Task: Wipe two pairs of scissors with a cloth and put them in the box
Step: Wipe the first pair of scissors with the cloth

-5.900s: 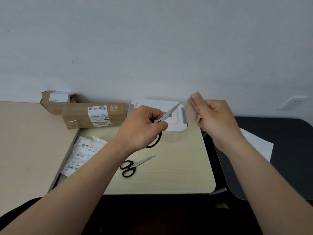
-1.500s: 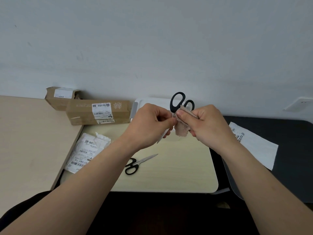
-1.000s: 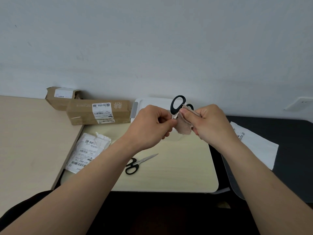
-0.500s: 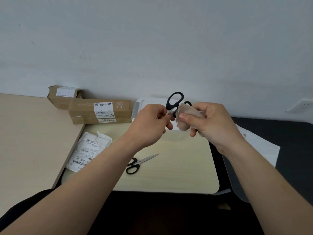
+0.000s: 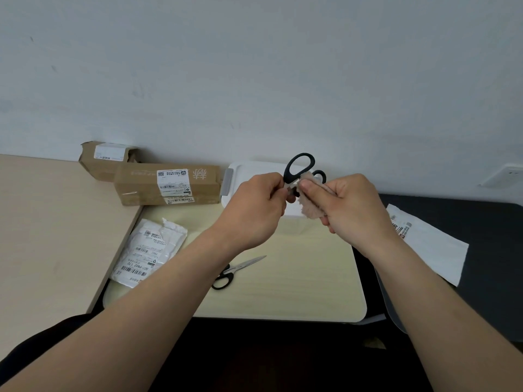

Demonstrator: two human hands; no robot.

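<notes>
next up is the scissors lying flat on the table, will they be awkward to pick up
The scissors look rigid, metal blades with black loops, so they should lift as one stiff piece. Lying flat on the smooth table, they may slide before fingers get under. Blades look closed, so probably no flopping open.

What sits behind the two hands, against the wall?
A white box with a grey latch on its left end. The left hand, right hand, cloth and held scissors hide most of the rest.
</notes>
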